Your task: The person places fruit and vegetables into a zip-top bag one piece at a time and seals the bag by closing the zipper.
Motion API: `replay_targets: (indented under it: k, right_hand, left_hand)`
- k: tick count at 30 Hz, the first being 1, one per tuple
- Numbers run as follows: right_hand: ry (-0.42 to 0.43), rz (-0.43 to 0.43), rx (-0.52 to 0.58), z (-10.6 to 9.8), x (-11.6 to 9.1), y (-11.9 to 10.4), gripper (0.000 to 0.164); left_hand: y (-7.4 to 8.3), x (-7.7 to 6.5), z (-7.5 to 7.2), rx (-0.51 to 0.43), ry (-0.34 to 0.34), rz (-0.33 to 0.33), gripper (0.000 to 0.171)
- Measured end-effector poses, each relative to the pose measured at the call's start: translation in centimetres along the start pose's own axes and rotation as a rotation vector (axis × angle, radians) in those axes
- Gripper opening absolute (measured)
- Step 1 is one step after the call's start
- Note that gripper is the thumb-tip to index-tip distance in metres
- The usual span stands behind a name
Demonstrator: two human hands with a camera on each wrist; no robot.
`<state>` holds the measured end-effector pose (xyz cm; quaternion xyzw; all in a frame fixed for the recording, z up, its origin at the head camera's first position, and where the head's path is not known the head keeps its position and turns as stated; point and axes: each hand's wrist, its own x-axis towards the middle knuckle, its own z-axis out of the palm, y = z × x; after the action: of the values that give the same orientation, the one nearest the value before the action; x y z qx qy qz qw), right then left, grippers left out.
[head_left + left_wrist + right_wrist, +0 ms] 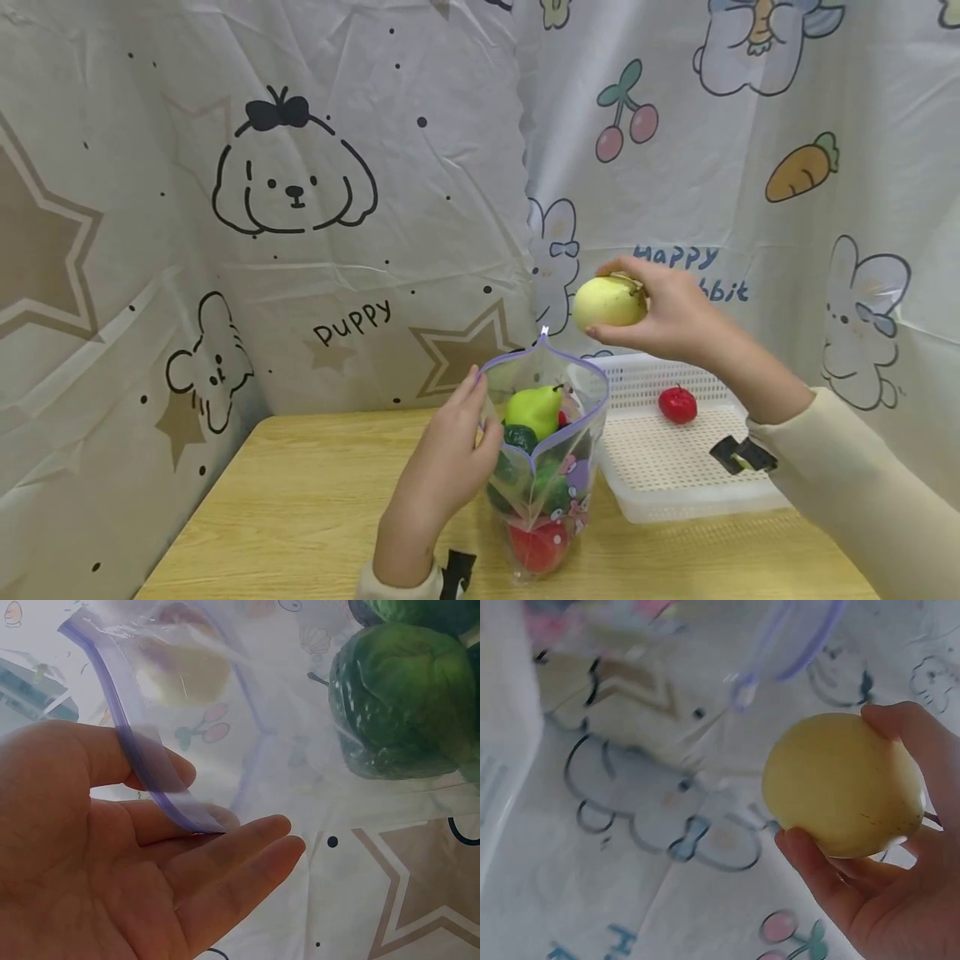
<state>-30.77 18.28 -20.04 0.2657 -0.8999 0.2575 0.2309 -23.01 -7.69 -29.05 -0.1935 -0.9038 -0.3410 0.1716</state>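
My left hand [454, 454] holds the purple rim of a clear zip bag [534, 467] at its left side. In the left wrist view the bag's purple zip edge [139, 754] runs between thumb and fingers, with two fingers extended. The bag stands upright with its mouth spread; in it are a green pear [534, 412] on top, dark green vegetables [517, 437] below, and a red item [538, 546] at the bottom. Above and right of the mouth, my right hand [670, 310] grips a round yellow pear [609, 302], its stem toward the palm [844, 784].
A white perforated basket [645, 450] stands on the wooden table [300, 492] right of the bag, with one red fruit [678, 405] in it. My right forearm passes over the basket's right side. A printed white curtain [420, 192] hangs behind the table.
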Motion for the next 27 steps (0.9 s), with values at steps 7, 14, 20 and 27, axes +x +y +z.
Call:
replay_targets:
  k: [7,14,20,27]
  right_hand:
    - [-0.073,-0.088,0.095,0.8,-0.5,-4.2,0.059]
    - [-0.101,-0.112,0.064,2.1,-1.3,-5.7,0.057]
    - [-0.122,-0.1,0.072,2.9,-1.7,-5.7,0.054]
    - [-0.14,-0.087,0.066,3.7,-2.2,-5.6,0.055]
  left_hand:
    - [-0.2,0.1,0.0,0.011,-0.004,0.004,0.053]
    - [-0.3,0.1,0.0,0.025,-0.023,0.015,0.054]
    - [-0.3,0.1,-0.3,0.021,-0.034,0.009,0.054]
    - [-0.4,0.0,-0.3,0.028,-0.041,0.001,0.055]
